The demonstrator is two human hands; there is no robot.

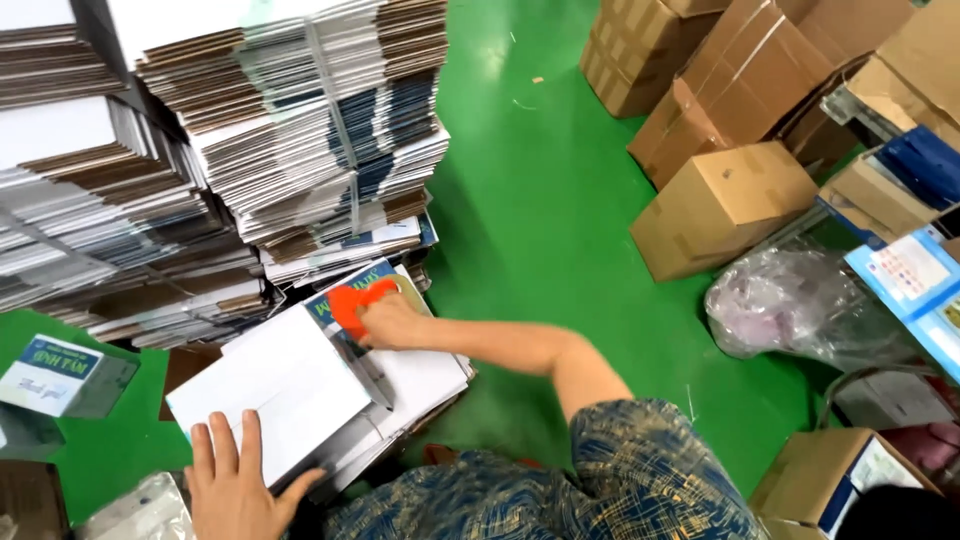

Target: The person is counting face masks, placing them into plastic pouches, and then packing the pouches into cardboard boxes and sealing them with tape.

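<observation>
My right hand point(392, 322) reaches out over a low bundle of flat white cardboard sheets point(290, 385) on the green floor. Its fingers are closed on an orange-handled tool point(352, 300), perhaps scissors; the blades are hidden. The tool lies on the bundle's far end, over a blue and green printed sheet point(335, 292). A thin grey strap point(372, 378) crosses the bundle just below that hand. My left hand point(235, 480) lies flat on the near corner of the top white sheet, fingers spread, holding nothing.
Tall strapped stacks of flat cardboard point(300, 130) rise at the left and back. Brown cartons point(720, 205) stand at the right, beside a clear plastic bag point(790, 300). A small printed box point(55, 375) sits at the left.
</observation>
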